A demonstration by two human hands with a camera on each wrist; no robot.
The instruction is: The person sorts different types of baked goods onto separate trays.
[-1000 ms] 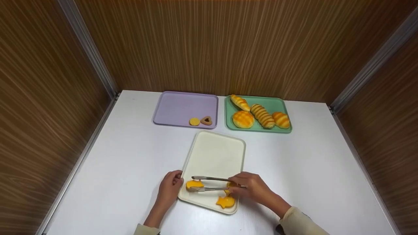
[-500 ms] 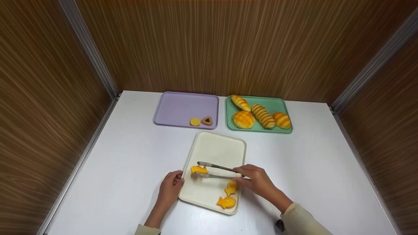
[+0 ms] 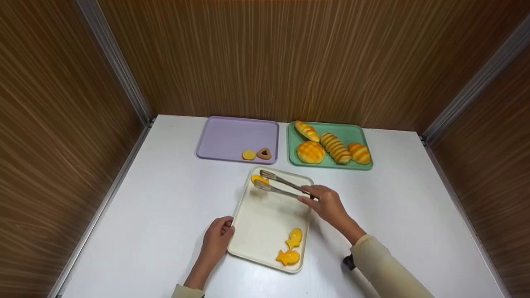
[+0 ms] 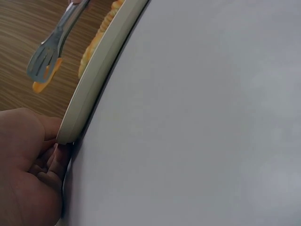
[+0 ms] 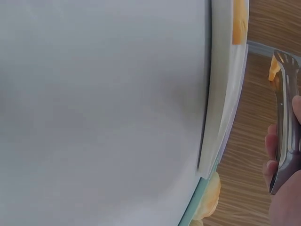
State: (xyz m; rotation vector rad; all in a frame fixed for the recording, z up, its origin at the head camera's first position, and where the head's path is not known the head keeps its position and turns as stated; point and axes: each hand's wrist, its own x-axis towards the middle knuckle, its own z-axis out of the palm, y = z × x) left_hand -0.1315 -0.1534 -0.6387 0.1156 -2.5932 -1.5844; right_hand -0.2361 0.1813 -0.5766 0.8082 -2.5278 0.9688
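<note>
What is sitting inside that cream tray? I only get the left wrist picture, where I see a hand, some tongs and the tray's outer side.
Observer: Two yellow fish-shaped pieces lie in the cream tray, toward the corner nearest the person, on the right.
Operator: Oh, lovely! And is there anything beyond that tray, over to the left?
Observer: Yes, a purple tray, holding a heart-shaped cookie and a round yellow cookie side by side.

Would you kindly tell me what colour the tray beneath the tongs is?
That tray is cream; the head view shows it best.
</note>
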